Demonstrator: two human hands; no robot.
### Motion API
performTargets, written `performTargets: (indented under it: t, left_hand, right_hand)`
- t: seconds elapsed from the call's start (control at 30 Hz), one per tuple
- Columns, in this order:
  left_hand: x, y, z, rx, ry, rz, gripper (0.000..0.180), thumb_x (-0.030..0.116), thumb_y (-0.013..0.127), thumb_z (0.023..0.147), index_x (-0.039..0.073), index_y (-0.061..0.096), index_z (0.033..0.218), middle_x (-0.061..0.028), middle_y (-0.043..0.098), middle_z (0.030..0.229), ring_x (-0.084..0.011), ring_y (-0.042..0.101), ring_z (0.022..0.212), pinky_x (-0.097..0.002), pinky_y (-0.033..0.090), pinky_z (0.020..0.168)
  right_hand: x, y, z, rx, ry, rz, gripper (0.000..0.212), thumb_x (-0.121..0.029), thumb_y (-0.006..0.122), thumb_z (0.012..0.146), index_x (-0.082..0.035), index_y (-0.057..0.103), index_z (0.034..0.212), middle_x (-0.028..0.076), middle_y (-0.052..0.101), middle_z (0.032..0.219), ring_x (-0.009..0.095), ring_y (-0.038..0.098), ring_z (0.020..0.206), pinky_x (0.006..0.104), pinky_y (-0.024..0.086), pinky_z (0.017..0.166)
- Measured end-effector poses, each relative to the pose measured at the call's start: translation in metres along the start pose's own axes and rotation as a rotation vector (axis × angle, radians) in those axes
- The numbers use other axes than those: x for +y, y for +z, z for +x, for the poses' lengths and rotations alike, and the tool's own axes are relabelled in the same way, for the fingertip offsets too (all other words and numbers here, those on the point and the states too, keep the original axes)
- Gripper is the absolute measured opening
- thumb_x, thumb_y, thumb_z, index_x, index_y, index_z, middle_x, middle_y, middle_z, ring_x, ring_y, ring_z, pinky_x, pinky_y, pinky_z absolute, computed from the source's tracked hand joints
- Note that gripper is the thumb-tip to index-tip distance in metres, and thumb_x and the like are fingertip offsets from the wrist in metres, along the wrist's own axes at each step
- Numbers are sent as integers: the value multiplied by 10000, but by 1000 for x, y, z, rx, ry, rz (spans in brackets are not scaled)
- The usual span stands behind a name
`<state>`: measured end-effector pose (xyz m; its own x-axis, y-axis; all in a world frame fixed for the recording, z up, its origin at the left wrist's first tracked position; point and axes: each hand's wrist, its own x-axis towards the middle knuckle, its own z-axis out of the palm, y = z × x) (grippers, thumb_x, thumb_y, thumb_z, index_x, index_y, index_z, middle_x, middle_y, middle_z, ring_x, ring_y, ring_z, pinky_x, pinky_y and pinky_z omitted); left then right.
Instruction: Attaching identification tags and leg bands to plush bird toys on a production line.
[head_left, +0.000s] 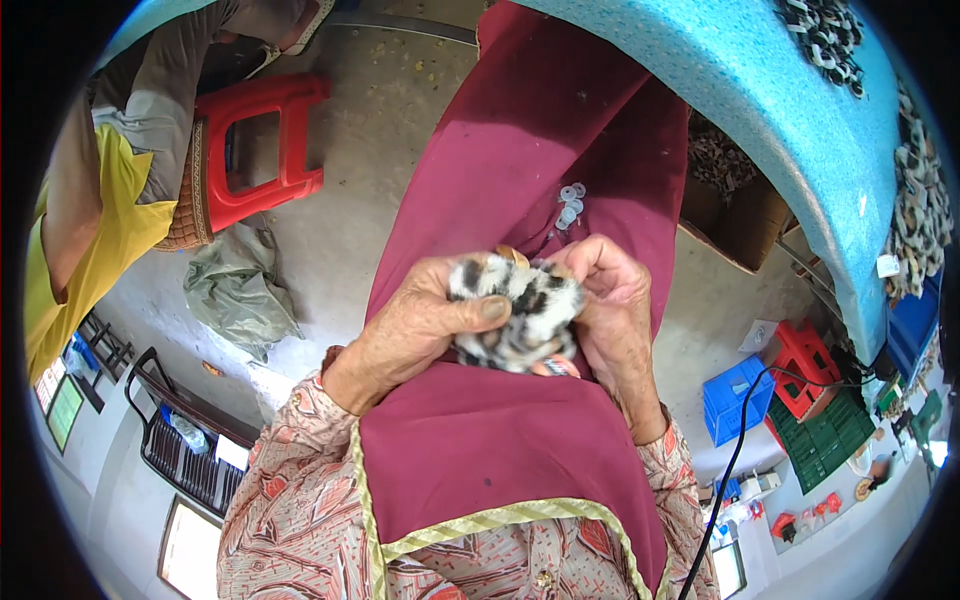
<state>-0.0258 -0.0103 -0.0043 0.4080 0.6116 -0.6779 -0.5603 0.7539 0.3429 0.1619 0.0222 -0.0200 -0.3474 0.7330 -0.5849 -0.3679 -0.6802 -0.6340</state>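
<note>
I see the left hand [420, 305] gripping a spotted furry piece [525, 310], thumb pressed on its face, above the middle of the maroon apron [480, 425]. The right hand [617, 315] has its fingers bent in against the piece; from my end I cannot tell what their tips hold. I make out small clear discs [570, 207] lying on the apron's far part, a red stool [265, 150] left of the apron, and a blue worktop [730, 90] to the apron's right.
</note>
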Motion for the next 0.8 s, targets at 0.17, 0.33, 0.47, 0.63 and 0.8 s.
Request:
performTargets:
  t: [0.17, 0.33, 0.47, 0.63, 0.8]
  left_hand:
    - [12, 18, -6, -137, -152, 119, 436, 160, 779, 723, 5, 591, 1085, -53, 652, 986, -145, 613, 896, -279, 492, 841]
    - [-2, 21, -3, 75, -96, 138, 315, 75, 742, 765, 39, 586, 1036, -6, 637, 920, -106, 609, 863, -265, 508, 810]
    - [-6, 23, -2, 125, -33, 137, 304, 71, 709, 801, 33, 580, 1073, -11, 625, 984, -106, 593, 923, -271, 499, 836]
    - [-6, 24, 0, 179, -55, 117, 349, 51, 687, 815, 43, 562, 1141, -20, 630, 1000, -106, 594, 933, -274, 503, 836]
    - [-8, 22, 0, 161, -29, 194, 337, 55, 692, 812, 38, 566, 1124, -25, 638, 1002, -110, 604, 916, -271, 511, 830]
  right_hand:
    - [1, 4, 4, 30, 12, -55, 212, 139, 592, 743, -50, 497, 740, 79, 622, 830, 110, 597, 775, 252, 516, 725]
    - [2, 9, 2, 47, -4, -25, 202, 165, 535, 769, -30, 492, 797, 87, 635, 840, 122, 610, 775, 259, 526, 731]
    - [-3, -1, 1, 62, 96, -12, 124, 100, 523, 838, -21, 529, 866, 77, 641, 855, 102, 609, 774, 237, 512, 711]
    - [-11, -7, -9, 132, -31, -226, 317, -304, 569, 924, -4, 584, 1027, 30, 617, 852, 69, 558, 750, 211, 459, 650]
    - [-15, 1, -9, 59, -18, -399, 252, -239, 588, 918, -12, 572, 809, -27, 547, 649, 27, 455, 605, 194, 383, 537]
